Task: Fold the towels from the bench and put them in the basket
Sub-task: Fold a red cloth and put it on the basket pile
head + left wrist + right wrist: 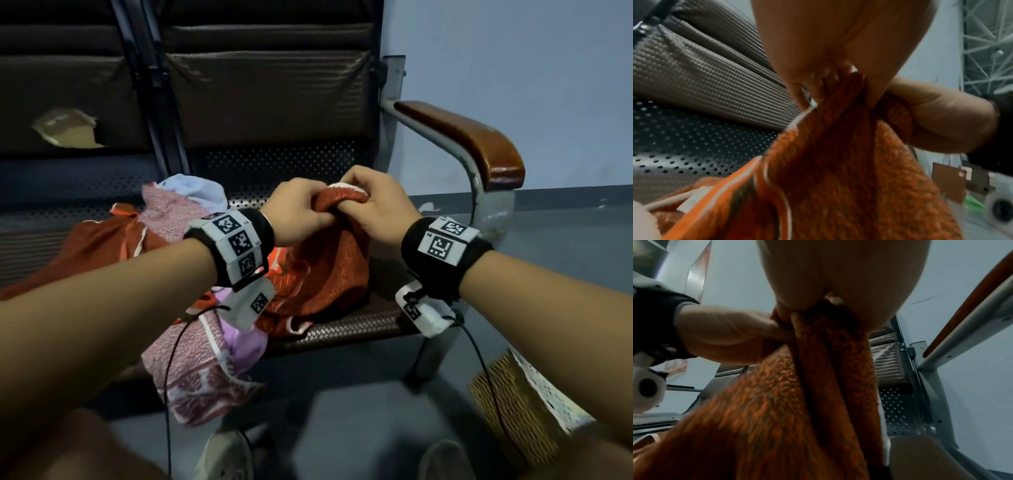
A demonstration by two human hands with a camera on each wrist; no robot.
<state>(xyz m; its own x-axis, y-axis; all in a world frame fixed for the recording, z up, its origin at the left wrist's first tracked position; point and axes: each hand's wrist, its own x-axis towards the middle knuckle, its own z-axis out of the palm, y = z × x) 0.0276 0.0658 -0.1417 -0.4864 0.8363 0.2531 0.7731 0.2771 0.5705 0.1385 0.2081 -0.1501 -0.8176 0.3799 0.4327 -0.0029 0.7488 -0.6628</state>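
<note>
An orange terry towel with a white hem hangs bunched above the bench seat. Both hands grip its top edge side by side: my left hand on the left, my right hand on the right, fingers curled into the cloth. The left wrist view shows the orange towel falling from my left hand, with the right hand beside it. In the right wrist view the orange towel drops in folds from my right hand. A woven basket stands on the floor at the lower right.
More towels lie heaped on the bench to the left: a pink patterned one hanging over the front edge, a light blue one, a rust one. A wooden armrest bounds the bench on the right. My shoes show at the bottom.
</note>
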